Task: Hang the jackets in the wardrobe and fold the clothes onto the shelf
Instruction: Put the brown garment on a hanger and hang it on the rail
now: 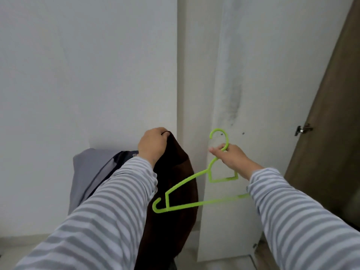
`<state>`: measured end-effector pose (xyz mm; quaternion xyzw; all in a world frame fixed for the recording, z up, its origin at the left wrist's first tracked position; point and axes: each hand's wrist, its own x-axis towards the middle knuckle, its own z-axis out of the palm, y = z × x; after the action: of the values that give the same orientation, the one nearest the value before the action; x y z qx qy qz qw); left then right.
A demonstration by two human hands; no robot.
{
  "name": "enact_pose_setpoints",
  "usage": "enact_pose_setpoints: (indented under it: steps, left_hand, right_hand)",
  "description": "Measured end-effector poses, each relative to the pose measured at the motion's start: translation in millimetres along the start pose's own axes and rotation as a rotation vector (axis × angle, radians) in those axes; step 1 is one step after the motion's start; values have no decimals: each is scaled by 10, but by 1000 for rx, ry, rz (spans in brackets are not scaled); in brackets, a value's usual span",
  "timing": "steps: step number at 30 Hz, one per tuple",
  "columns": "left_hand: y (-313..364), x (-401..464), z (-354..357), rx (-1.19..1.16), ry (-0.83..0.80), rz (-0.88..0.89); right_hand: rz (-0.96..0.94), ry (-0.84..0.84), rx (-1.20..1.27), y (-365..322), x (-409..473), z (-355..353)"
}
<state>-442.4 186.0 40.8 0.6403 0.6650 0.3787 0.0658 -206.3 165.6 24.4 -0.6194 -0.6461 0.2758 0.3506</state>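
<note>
Our left hand [153, 146] was raised in front of the white wall [87, 75], its fingers curled tight over the top edge of a dark brown jacket [175, 191], so that grip was fully closed on the cloth; the jacket hung straight down from it, partly hidden behind our striped left sleeve [109, 207]; our right hand [231, 158] pinched a bright green hanger [187, 206] at the base of its hook, thumb and fingers closed round the neck, with the hook pointing up above the fingers; the hanger tilted down to the left, its lower left corner lying in front of the jacket, though we could not tell whether the two touched; its right end passed behind our striped right sleeve [303, 221]; behind the left arm a grey garment [87, 172] with a darker piece beside it hung low against the wall; a white panel [233, 94] with a dark smudge stood behind the hanger; at the far right leaned a brown wardrobe door [331, 143] with a metal hinge [303, 130].
</note>
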Motion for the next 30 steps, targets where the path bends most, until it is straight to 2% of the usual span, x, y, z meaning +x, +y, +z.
enact_pose_setpoints:
  steps: [4,10,15,20,24,27,30]
  left_hand:
    - [470,-239,83,28,-15,26]
    - [1023,-659,218,156,41,19]
    - [1368,-977,323,152,45,16]
    - [1825,-1233,400,138,39,122]
    - [2297,-1354,489,-8,-7,229]
    - [2558,-1371,448,-181,-8,209]
    - [2671,-1358,386,-312,-33,157]
  right_hand:
    - [13,97,-134,53,-242,-357]
    - [75,352,-95,108,-641,-926]
    - [144,550,-117,209,-968,-1230]
    - [197,568,-95,265,-1215,-1368]
    - [195,586,-46,250,-1268,-1196]
    - [205,597,54,311,-1250,-1203]
    - [244,498,88,393,-1223,-1281]
